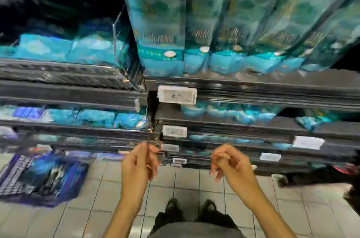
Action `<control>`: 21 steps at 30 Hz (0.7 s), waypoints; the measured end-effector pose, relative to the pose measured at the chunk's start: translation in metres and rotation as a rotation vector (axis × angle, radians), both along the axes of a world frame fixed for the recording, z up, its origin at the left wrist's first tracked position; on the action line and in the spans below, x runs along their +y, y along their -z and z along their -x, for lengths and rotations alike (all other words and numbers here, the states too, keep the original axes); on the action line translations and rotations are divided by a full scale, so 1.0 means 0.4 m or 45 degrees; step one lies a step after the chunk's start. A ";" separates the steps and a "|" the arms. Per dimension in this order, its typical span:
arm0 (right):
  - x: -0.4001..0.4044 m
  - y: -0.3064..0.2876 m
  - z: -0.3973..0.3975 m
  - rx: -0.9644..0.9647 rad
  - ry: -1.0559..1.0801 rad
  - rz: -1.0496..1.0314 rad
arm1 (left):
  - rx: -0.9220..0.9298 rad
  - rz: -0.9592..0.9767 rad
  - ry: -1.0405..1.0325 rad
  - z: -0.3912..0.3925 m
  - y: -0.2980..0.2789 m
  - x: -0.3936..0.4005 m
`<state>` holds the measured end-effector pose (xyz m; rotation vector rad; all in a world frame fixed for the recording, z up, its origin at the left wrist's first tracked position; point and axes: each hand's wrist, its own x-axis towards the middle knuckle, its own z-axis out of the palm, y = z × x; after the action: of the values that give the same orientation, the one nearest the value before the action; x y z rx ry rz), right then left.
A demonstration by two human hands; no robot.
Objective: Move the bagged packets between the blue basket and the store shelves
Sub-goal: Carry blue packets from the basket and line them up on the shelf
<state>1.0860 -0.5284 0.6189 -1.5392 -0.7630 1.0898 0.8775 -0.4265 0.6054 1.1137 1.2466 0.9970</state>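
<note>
Both hands, left (137, 162) and right (228, 162), hang with fingers loosely curled, holding nothing, while packets (161, 29) fill the shelves (253, 90) at twelve o'clock and the basket (41, 176) at nine o'clock seems to hold more, so work likely remains.

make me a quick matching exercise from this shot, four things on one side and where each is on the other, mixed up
Things:
1. basket
2. tall teal bags
3. hands: left, right
4. shoes

Places:
A. standing in a row on the upper right shelf
B. on the floor tiles at the bottom centre
C. on the floor at the lower left
D. raised in front of the low shelves, holding nothing

Pairs: 1-C, 2-A, 3-D, 4-B
</note>
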 end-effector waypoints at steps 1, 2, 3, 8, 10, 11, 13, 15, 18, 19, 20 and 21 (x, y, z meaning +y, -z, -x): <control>-0.020 0.028 0.006 -0.017 -0.008 0.052 | 0.019 0.022 -0.024 0.016 0.028 -0.015; -0.040 0.053 0.011 -0.037 -0.017 0.093 | 0.041 0.043 -0.038 0.031 0.052 -0.031; -0.060 0.075 0.014 -0.067 -0.033 0.125 | 0.065 0.066 -0.045 0.044 0.073 -0.046; -0.127 0.163 0.036 -0.138 -0.165 0.221 | 0.123 0.145 -0.157 0.091 0.142 -0.111; -0.138 0.192 0.037 -0.138 -0.231 0.251 | 0.144 0.157 -0.227 0.106 0.157 -0.139; -0.140 0.204 0.036 -0.126 -0.270 0.265 | 0.154 0.168 -0.267 0.113 0.160 -0.156; -0.137 0.224 0.031 -0.125 -0.375 0.303 | 0.188 0.207 -0.367 0.125 0.163 -0.197; -0.125 0.243 0.032 -0.184 -0.502 0.344 | 0.253 0.263 -0.447 0.142 0.166 -0.245; -0.090 0.253 0.059 -0.256 -0.712 0.353 | 0.271 0.335 -0.550 0.178 0.173 -0.330; -0.071 0.255 0.075 -0.263 -0.787 0.343 | 0.255 0.356 -0.607 0.194 0.174 -0.359; -0.050 0.257 0.094 -0.275 -0.853 0.336 | 0.242 0.383 -0.675 0.210 0.173 -0.388; -0.026 0.260 0.119 -0.284 -0.907 0.340 | 0.233 0.410 -0.750 0.225 0.173 -0.416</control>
<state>1.0384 -0.5389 0.5150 -1.6714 -1.4344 1.5985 0.7875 -0.5931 0.5364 0.6003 1.8720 1.0823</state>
